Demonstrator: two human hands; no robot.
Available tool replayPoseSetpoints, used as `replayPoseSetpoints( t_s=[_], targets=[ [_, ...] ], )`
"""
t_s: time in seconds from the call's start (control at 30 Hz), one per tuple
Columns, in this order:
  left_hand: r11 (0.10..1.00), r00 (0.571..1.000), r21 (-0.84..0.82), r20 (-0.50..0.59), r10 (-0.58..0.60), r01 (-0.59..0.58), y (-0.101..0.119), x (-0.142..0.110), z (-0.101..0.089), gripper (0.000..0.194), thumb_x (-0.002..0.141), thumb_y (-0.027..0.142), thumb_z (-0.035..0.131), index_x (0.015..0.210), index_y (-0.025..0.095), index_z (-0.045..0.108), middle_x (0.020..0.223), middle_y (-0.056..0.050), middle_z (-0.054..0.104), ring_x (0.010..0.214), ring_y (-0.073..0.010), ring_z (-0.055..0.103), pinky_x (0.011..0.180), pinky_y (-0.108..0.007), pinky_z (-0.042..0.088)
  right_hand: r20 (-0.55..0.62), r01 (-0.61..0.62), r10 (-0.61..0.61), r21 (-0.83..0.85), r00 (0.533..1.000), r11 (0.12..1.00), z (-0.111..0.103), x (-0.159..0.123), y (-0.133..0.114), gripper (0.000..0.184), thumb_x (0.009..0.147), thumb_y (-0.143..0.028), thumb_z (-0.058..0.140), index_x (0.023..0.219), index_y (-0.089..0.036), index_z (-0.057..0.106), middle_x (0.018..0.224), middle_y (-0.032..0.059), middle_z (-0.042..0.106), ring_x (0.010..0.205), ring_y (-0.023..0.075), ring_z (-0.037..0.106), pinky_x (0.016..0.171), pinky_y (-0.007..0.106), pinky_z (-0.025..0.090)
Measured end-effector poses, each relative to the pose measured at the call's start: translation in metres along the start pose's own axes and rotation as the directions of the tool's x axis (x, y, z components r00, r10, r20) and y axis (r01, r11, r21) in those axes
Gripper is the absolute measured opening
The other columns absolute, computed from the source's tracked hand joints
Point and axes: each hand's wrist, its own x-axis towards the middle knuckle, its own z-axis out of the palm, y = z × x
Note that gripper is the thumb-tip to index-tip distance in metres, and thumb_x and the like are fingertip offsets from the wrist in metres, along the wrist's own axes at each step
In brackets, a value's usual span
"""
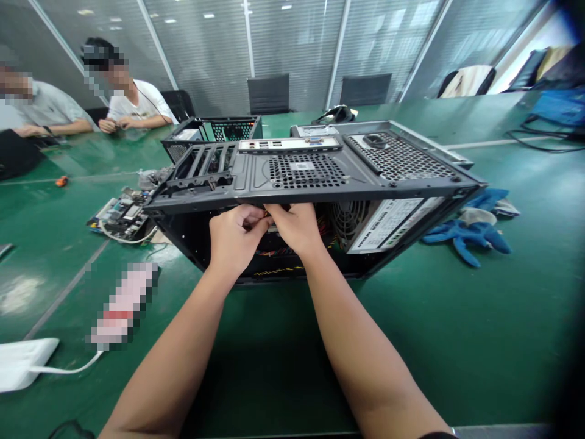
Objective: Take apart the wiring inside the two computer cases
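A black computer case (256,171) lies in front of me with its rear panel facing up and its open side toward me. Both my hands reach into that opening, just under the panel's near edge. The fingers of my left hand (235,238) are curled into a pinch; what they hold is too small to make out. Close against it, my right hand (297,228) has its thumb toward the left fingertips, its other fingers hidden inside the case. Right of my hands sits the power supply (386,225) with its white label. Coloured cables (278,251) run below the hands.
Left of the case lie a circuit board (128,213), a pixelated phone (123,305) and a white power bank (27,363) joined by a cable. Blue gloves (470,231) rest at the right. Behind stands another case (219,128). Two people sit at the far left.
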Motion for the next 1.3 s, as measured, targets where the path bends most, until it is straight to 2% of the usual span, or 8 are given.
replayPoseSetpoints(
  t_s=[0.17,0.4,0.7,0.93,1.13,1.3],
  targets=[
    [1.0,1.0,-0.018,0.015,0.006,-0.006,0.0,0.001,0.0,0.007,0.08,0.023,0.065,0.077,0.019,0.07,0.062,0.001,0.069,0.053,-0.0116,0.062,0.052,-0.022,0.046,0.032,0.001,-0.002,0.028,0.999,1.0,0.001,0.0,0.002,0.02,0.088,-0.041,0.059,0.081,-0.023,0.064,0.079,0.0024,0.067,0.095,0.0221,0.063,0.092,0.038,0.049],
    [0.997,0.999,-0.079,0.047,0.0,0.004,-0.007,0.003,0.001,0.011,0.082,0.024,0.061,0.081,0.017,0.069,0.073,-0.003,0.074,0.062,-0.0141,0.066,0.058,-0.024,0.051,0.039,-0.015,0.013,0.041,0.999,0.999,0.002,0.0,0.004,0.021,0.088,-0.043,0.06,0.088,-0.024,0.068,0.076,0.0017,0.065,0.092,0.0219,0.064,0.09,0.038,0.05],
    [1.0,0.999,0.012,0.048,0.009,-0.009,0.003,0.002,-0.001,0.01,0.081,0.024,0.062,0.076,0.017,0.067,0.065,-0.001,0.07,0.055,-0.0125,0.062,0.053,-0.022,0.046,0.012,-0.019,0.018,0.055,1.0,0.998,0.002,-0.001,0.005,0.019,0.086,-0.04,0.062,0.079,-0.023,0.062,0.075,0.0007,0.064,0.088,0.0199,0.063,0.091,0.037,0.05],
    [0.999,1.0,-0.05,0.017,-0.004,0.005,0.003,0.002,0.002,0.004,0.077,0.021,0.066,0.076,0.017,0.065,0.07,-0.001,0.071,0.057,-0.0114,0.063,0.055,-0.021,0.049,0.003,-0.01,0.01,0.037,1.0,0.999,0.002,-0.001,0.004,0.016,0.084,-0.034,0.061,0.074,-0.023,0.057,0.07,-0.0006,0.059,0.08,0.0182,0.059,0.088,0.036,0.05],
    [0.999,1.0,-0.039,-0.023,-0.01,0.009,0.002,0.002,0.003,0.007,0.079,0.022,0.064,0.074,0.018,0.066,0.067,0.0,0.07,0.057,-0.0121,0.063,0.054,-0.022,0.048,0.023,-0.025,0.025,0.006,0.999,1.0,0.001,-0.002,0.004,0.019,0.085,-0.036,0.06,0.071,-0.023,0.056,0.066,-0.0018,0.053,0.074,0.0172,0.056,0.083,0.035,0.049],
    [0.994,0.998,-0.107,0.051,-0.021,0.026,-0.002,0.003,0.002,0.01,0.084,0.021,0.059,0.075,0.018,0.064,0.062,0.0,0.068,0.053,-0.0116,0.062,0.052,-0.022,0.047,0.042,-0.02,0.018,0.044,0.999,0.999,0.002,-0.002,0.002,0.023,0.084,-0.035,0.062,0.067,-0.023,0.054,0.065,-0.0019,0.052,0.073,0.0171,0.055,0.086,0.036,0.049]
  ],
)
